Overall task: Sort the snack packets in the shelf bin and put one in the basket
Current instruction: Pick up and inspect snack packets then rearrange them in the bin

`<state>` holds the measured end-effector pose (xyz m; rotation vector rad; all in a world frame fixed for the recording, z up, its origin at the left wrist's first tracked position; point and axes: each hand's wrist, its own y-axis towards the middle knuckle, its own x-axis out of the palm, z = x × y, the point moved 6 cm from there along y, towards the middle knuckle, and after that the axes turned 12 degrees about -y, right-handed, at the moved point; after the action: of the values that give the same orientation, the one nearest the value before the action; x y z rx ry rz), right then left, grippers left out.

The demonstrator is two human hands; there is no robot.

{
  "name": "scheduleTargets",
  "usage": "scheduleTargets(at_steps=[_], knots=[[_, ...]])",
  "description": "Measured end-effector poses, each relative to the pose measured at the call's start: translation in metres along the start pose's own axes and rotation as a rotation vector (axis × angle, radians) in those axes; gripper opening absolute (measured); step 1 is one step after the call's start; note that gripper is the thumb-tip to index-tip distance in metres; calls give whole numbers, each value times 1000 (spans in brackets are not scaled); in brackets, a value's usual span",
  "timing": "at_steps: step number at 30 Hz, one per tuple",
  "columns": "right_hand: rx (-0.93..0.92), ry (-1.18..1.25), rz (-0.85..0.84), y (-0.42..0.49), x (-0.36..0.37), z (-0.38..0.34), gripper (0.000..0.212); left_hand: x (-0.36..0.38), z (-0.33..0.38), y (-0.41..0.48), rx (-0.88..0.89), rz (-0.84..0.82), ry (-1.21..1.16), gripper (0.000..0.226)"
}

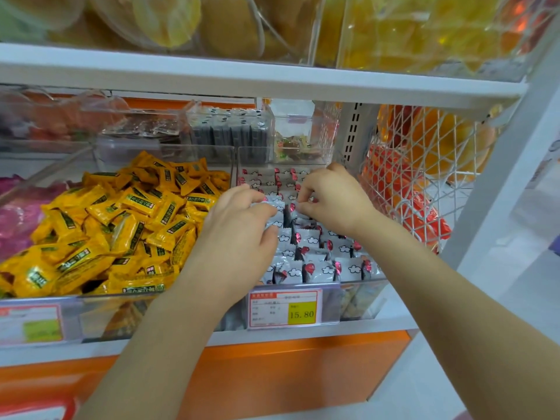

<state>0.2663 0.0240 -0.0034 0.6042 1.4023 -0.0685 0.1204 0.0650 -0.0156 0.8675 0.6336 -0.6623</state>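
A clear shelf bin [360,281] holds several small white snack packets [315,268] printed with clouds and red marks, standing in rows. Both hands are inside it, over the middle rows. My left hand [239,225] curls its fingers around a bunch of the white packets on the left side. My right hand [330,201] pinches the top edge of a packet with its fingertips. The packets beneath the hands are hidden. No basket is in view.
A bin of yellow packets [121,225] sits directly to the left. A price tag reading 15.80 [285,309] hangs on the bin front. A white wire rack [424,183] with orange bags stands at right. Clear bins [230,131] fill the back, and a white shelf [272,77] runs overhead.
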Motion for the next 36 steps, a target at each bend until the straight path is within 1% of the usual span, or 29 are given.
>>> scheduleTargets(at_steps=[3,5,8,10,12,15,17,18,20,22,24,26,30,32,36], knots=[[61,91,71,-5,-8,4,12,0,-1,-1,-12,-3,-7,38],[54,100,100,-7,-8,1,12,0,-1,-1,-19,-4,-9,38],[22,74,52,-6,-2,-5,12,0,-1,-1,-23,-8,-1,38],[19,91,58,-5,-4,-5,12,-1,-1,-1,-23,-2,-6,38],[30,134,119,-5,-14,-3,13,-2,-1,-2,-21,20,-26,37],[86,202,258,-11,-35,4,10,-9,-1,-2,-17,86,-67,36],[168,283,336,-19,-47,13,9,-14,0,-2,-18,131,-93,36],[214,340,376,-25,-53,18,12,-16,1,-2,-23,147,-98,36],[293,490,448,-37,-61,25,18,-17,0,-2,-51,160,-106,39],[363,658,480,-50,-63,30,15,-17,0,-3,-87,153,-126,44],[426,815,451,-62,-60,33,11,-15,1,-3,-102,142,-158,48],[464,1026,378,-69,-51,31,9,-15,3,-4,-98,156,-218,47],[511,1439,254,-77,-32,19,12,-19,6,-7,-89,225,-423,32],[513,1571,225,-77,-27,13,15,-21,6,-7,-105,275,-501,24],[420,1725,150,-74,-25,2,12,-25,4,-8,-166,398,-651,27]])
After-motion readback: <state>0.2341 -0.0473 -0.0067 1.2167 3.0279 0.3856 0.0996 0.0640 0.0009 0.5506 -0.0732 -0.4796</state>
